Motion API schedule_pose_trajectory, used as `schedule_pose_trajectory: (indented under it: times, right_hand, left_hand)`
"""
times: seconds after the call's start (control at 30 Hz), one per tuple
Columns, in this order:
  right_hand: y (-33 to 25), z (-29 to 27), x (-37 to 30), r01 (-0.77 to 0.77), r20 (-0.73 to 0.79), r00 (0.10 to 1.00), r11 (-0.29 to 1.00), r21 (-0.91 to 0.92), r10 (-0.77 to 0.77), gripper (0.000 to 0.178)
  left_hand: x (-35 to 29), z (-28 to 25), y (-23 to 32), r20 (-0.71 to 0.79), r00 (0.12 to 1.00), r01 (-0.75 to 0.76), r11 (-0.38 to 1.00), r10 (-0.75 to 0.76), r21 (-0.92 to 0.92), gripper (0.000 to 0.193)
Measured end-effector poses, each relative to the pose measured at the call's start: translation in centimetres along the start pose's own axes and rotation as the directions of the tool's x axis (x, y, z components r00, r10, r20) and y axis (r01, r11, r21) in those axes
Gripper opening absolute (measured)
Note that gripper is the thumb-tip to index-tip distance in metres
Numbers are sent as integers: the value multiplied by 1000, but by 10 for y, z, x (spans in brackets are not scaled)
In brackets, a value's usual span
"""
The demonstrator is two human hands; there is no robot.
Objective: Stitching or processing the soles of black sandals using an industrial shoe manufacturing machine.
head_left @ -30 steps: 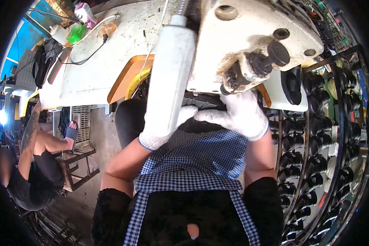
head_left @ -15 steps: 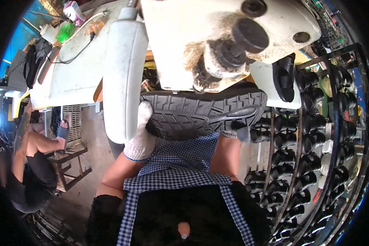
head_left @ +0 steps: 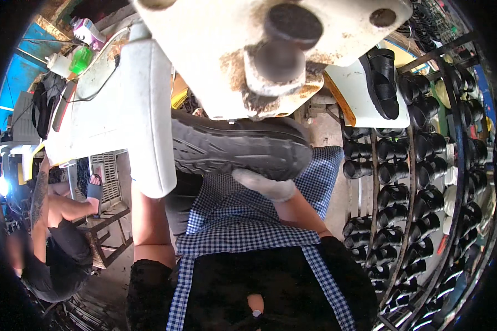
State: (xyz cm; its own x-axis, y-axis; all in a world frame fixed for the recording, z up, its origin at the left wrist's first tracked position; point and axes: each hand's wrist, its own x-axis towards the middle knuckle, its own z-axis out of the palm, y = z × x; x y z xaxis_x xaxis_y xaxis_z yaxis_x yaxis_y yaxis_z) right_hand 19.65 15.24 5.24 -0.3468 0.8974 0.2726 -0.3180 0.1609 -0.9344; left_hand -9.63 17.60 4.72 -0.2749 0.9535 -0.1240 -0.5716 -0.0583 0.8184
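A black shoe [head_left: 243, 149] lies on its side beneath a white, grimy machine head [head_left: 226, 55], its treaded sole turned toward me. My right hand [head_left: 265, 185], in a whitish knit glove, grips the shoe's lower edge, fingers pointing left. The left end of the shoe goes out of sight behind a long white machine arm [head_left: 148, 121]. That arm also covers my left hand; only its bare forearm shows below. Round black knobs [head_left: 294, 25] sit on the machine head, close above the shoe.
On the right stands a metal rack [head_left: 374, 220] with many black shoes. A black sandal [head_left: 382, 83] rests on a white tabletop to the right. Beyond the left table edge a co-worker [head_left: 55, 243] sits beside a metal-framed stand [head_left: 110, 231]. A green container [head_left: 80, 59] is at upper left.
The shoe has shifted left and turned, so its left end is now hidden. My right hand has come inward beneath it. My left hand has gone behind the white arm. The view has shifted.
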Motion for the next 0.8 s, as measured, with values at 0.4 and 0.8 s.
schedule_pose_trajectory:
  times: [0.4, 0.8]
  right_hand:
    - [-43, -22, 61, -44, 310, 930, 896, -443, 199, 56]
    - [-80, -74, 68, 421, 437, 897, 449, -788, -74, 79]
  left_hand:
    - [-31, 4, -4, 117, 970, -241, 912, 214, 331, 34]
    - [-62, 115, -43, 399, 915, -65, 952, -63, 299, 74]
